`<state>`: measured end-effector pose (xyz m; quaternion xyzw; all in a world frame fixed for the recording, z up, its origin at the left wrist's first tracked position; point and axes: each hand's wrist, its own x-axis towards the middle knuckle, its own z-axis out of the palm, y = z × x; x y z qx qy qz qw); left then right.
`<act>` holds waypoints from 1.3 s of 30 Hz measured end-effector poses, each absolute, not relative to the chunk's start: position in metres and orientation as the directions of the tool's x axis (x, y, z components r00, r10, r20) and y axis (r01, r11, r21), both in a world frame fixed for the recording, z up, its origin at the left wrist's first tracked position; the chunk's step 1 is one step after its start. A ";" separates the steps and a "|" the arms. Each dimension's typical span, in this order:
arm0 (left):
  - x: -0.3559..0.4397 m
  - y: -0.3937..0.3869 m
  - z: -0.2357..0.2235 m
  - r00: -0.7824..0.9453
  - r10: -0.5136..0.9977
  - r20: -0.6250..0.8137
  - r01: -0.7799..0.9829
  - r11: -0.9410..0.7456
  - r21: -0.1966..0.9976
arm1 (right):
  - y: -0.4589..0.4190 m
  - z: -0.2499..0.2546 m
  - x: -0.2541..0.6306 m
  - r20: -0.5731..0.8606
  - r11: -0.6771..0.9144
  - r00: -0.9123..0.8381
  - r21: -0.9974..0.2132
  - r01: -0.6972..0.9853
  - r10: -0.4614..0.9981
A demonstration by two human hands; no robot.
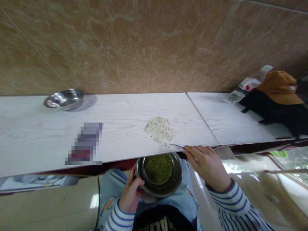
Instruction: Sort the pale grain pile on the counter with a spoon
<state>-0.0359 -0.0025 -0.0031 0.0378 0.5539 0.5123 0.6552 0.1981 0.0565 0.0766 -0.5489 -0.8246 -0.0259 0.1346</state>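
My left hand [133, 188] grips the left rim of a steel bowl [177, 179], which sits at my lap just under the table's front edge. Green mung beans [158, 167] cover the bowl's bottom. In my right hand [208, 163] is the handle of a metal spoon [177, 146], its tip low over the table at the near side of a rice pile [160, 130]. Dark green beans are scattered through the white grains, mostly on the far and left sides. Part of the spoon's handle is hidden by my fingers.
Another steel bowl [64, 100] stands at the back left by the wall. A blurred-out flat object [85, 144] lies on the left of the table [125, 112]. At the right are a plastic bottle [249, 85], an orange-brown cap [280, 86] and a black bag-like item [276, 110].
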 end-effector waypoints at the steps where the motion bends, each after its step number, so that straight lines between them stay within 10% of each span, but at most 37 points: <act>1: -0.036 -0.002 -0.003 -0.138 0.714 -0.687 -0.628 0.473 0.618 | 0.056 0.076 0.198 0.248 0.397 -0.363 -0.105 0.912 0.898; 39: -0.037 -0.005 -0.010 -0.117 0.728 -0.675 -0.629 0.472 0.618 | 0.077 0.082 0.179 0.207 0.486 -0.464 -0.069 0.871 0.861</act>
